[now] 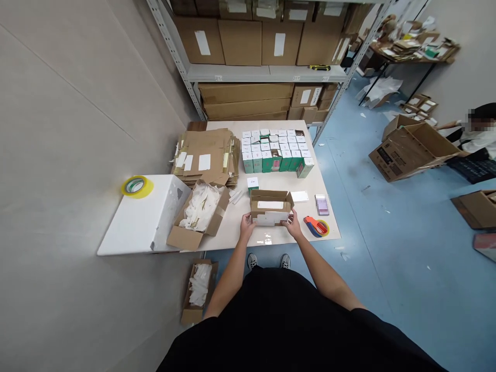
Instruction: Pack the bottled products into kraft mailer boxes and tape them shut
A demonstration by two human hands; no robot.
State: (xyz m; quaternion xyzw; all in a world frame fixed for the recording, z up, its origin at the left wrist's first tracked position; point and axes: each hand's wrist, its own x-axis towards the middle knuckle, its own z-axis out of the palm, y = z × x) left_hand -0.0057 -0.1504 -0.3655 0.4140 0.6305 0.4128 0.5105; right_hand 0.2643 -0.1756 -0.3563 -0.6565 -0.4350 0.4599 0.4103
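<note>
A small open cardboard box (270, 205) sits near the front edge of the pale table (333, 227), flaps up, with a white label on its near side. My left hand (247, 225) grips its left front corner, fingers curled on the cardboard. My right hand (292, 223) holds the right front corner the same way. Behind the box stands a single small green-and-white carton (252, 184). Further back is a block of several green-and-white cartons (276, 150).
A red tape dispenser (315, 226) lies right of my right hand. An open box of white packing (199, 213) and a stack of flattened cardboard (205, 155) lie left. Yellow tape roll (136, 186) rests on a white board. Shelves of boxes stand behind; a person sits far right.
</note>
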